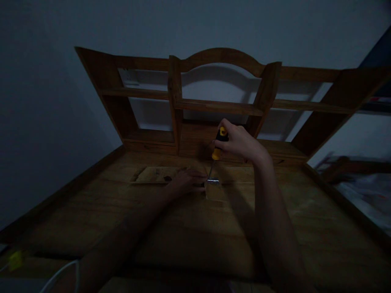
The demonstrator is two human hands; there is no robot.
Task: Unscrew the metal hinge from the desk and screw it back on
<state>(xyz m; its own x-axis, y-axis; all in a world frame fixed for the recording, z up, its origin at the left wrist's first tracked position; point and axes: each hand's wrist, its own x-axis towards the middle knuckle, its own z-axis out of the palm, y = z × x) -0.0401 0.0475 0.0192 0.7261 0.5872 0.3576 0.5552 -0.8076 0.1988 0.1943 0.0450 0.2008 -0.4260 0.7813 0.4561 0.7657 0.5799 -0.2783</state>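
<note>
My right hand (238, 140) is wrapped round the yellow-and-black handle of a screwdriver (216, 154), which I hold almost upright. Its thin shaft points down to a small shiny metal hinge (213, 180) on the wooden desk. Just below the hinge lies a small square of thin board (215, 191). Pressed flat on the wood left of the screwdriver tip, my left hand (187, 181) has its fingers reaching toward the hinge. Whether those fingertips touch the hinge is too dark to tell. Behind my left hand lies a flat wooden strip (152, 174) with a rough left end.
A wooden shelf unit (218, 106) with an arched top rises at the back of the desk (183, 232), against a pale wall (45, 101). A blurred yellow object (16, 260) and a white cable (62, 270) are at the lower left.
</note>
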